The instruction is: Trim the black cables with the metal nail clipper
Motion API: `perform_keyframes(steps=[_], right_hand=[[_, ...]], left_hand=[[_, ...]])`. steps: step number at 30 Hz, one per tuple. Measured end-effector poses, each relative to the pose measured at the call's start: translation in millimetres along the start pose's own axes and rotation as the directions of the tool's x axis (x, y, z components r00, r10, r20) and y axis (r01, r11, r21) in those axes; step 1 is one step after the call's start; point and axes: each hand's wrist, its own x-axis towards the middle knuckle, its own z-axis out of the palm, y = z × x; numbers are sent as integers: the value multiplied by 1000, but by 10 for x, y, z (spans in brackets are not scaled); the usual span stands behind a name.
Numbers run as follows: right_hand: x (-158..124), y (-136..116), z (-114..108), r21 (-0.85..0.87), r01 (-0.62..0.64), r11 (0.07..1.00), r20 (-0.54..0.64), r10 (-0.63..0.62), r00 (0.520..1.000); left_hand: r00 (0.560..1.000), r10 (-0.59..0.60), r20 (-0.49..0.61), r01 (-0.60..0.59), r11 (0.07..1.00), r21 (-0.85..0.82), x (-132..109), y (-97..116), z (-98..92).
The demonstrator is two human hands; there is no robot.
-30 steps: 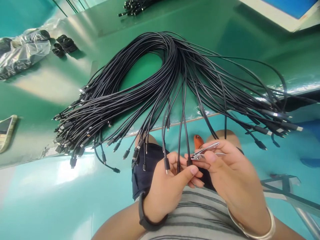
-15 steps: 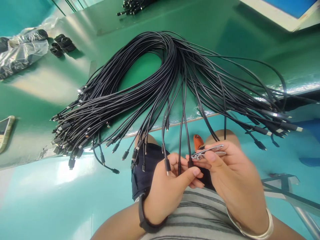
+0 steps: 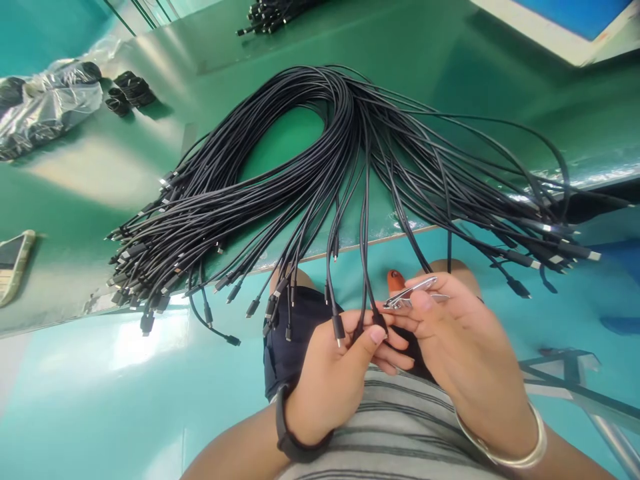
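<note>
Above the lap, just off the near edge of a glossy green tabletop (image 3: 420,60), the left hand (image 3: 335,367) is partly closed, palm turned up, its thumb bent in against the fingers. Between thumb tip and fingers it pinches a slim black plastic cable plug (image 3: 380,321), whose cord comes down to it from the table. A second black plug with a bright metal tip (image 3: 339,327) hangs across the base of the fingers, and another cord runs down behind the thumb, its end hidden. The other fingers are loosely curled, a little apart.

Just beside it, the right hand (image 3: 465,340) is half closed around a pair of shiny silver lever clippers (image 3: 413,293), gripped between the thumb and the bent fingers. The cutting end points toward the pinched plug and lies close to its cord; whether the metal touches it cannot be told. The fingertips of the two hands nearly meet.

Beyond both hands, a thick looped bundle of black rubbery cables (image 3: 343,113) lies on the tabletop. Its plug ends fan out left and right, many hanging over the near edge, and the pinched cord comes from its middle.
</note>
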Motion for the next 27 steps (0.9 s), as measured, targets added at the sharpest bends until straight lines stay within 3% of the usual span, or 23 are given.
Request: perform_keyframes(steps=[14, 19, 24, 27], right_hand=[[13, 19, -11, -123, -10, 992, -4, 10, 1000], [32, 22, -13, -47, 53, 997, -78, -56, 995], [65, -12, -84, -110, 27, 994, 185, -6, 983], [86, -84, -181, -272, 105, 957, 123, -73, 990]], left_hand=[[1000, -2, -31, 5, 995, 103, -11, 6, -2], [997, -62, -54, 69, 988, 142, -4, 29, 16], [982, -183, -52, 190, 957, 219, 10, 49, -11], [976, -216, 22, 208, 959, 190, 13, 31, -68]])
